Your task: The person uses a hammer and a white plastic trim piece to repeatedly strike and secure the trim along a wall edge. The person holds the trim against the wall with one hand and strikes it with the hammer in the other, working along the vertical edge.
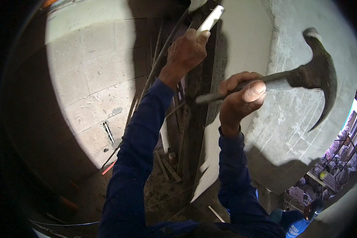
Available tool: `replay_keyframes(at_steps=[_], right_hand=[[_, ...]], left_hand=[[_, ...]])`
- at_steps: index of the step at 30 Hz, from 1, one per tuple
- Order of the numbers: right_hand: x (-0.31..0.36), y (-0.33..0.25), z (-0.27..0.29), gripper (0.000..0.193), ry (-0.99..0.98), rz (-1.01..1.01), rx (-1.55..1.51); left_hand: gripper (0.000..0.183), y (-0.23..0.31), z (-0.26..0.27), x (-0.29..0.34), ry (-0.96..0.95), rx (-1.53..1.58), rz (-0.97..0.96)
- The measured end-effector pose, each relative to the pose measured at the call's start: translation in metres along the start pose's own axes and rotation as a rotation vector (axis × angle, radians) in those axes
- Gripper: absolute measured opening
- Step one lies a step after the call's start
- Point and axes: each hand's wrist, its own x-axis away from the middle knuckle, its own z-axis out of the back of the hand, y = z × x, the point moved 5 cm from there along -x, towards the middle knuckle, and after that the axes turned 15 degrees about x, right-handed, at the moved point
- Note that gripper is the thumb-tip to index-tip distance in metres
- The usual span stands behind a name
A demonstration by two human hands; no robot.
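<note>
My right hand (242,99) is closed around the handle of a claw hammer (311,73), with the thumb laid along it. The hammer's dark metal head points to the right, in front of a grey plastered wall (289,119). Higher up and to the left, my left hand (187,53) is wrapped around a white rod-like piece (210,20). Its upper end tilts up to the right and shows a small dark spot. The part inside my fist is hidden, so its full shape cannot be told. The two hands are apart.
A pale block wall (95,71) with a slot cut into it stands on the left. Long thin poles (156,59) lean in the dark corner. Wood strips (168,168) lie low on the floor. At the lower right are another person in blue (297,224) and a rubble heap (337,166).
</note>
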Motion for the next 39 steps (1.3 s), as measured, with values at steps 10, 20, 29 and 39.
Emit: replay_keyframes(at_steps=[10, 20, 29, 39], right_hand=[[0.016, 0.059, -0.046, 0.049, -0.233, -0.345, 0.113], [0.001, 0.018, -0.030, 0.051, -0.215, -0.256, 0.052], [-0.027, 0.005, -0.052, 0.049, 0.081, 0.216, 0.339], [-0.032, 0.029, -0.052, 0.045, 0.081, 0.082, 0.077]], left_hand=[[0.052, -0.028, 0.008, -0.010, 0.077, -0.046, -0.065], [0.033, 0.001, -0.003, -0.012, 0.080, -0.125, -0.278], [0.046, -0.015, 0.000, -0.041, 0.060, -0.052, -0.309], [0.046, -0.026, -0.006, -0.053, 0.045, 0.038, -0.303]])
